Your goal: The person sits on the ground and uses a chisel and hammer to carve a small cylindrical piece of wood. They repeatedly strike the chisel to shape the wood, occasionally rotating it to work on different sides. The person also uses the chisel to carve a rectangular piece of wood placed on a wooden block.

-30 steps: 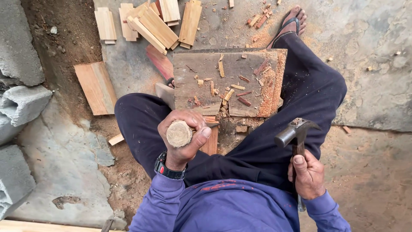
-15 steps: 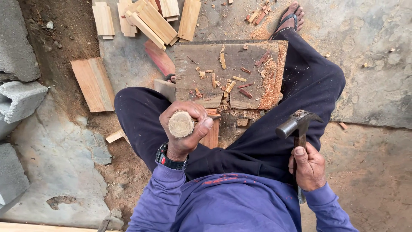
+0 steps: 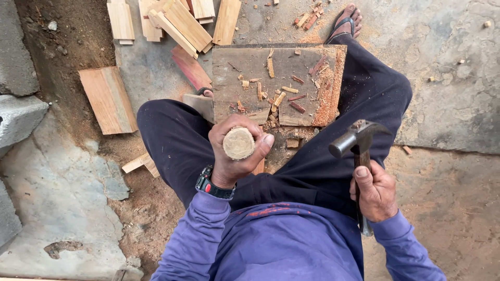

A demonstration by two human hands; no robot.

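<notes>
— Fingers [image 3: 260, 143] of the left hand [image 3: 234, 153] first: what are they doing?

— Curled tight around a round wooden peg [image 3: 238, 142], gripping it upright so its pale cut end faces the camera. The thumb presses the peg's right side; the other fingers wrap the left.

— And the right hand [image 3: 374, 191]?

— Its fingers are closed around the wooden handle of a hammer [image 3: 358, 139]. The steel head sits above the fist, well apart from the peg and off to its right, at about the same height.

— What lies just beyond the left fingers?

— A worn square board [image 3: 250, 67], resting between the person's knees. Chips [image 3: 281, 96] and reddish sawdust [image 3: 329, 99] are scattered over it, the sawdust thickest along the edge nearest the hammer.

— Further out?

— Past the board, a loose pile of flat offcuts [image 3: 182, 21]. To the left of the peg hand, a larger plank [image 3: 108, 99] lies alone on the dirt, with a small block [image 3: 139, 164] nearer the knee. Grey stone blocks [image 3: 18, 117] line the far left.

— Anything on the person?

— A black watch [image 3: 213, 184] with a red spot on the left wrist, a purple sleeve [image 3: 200, 229] behind it, dark trousers [image 3: 177, 135], and a sandalled foot [image 3: 346, 21] out beyond the board's far corner.
</notes>
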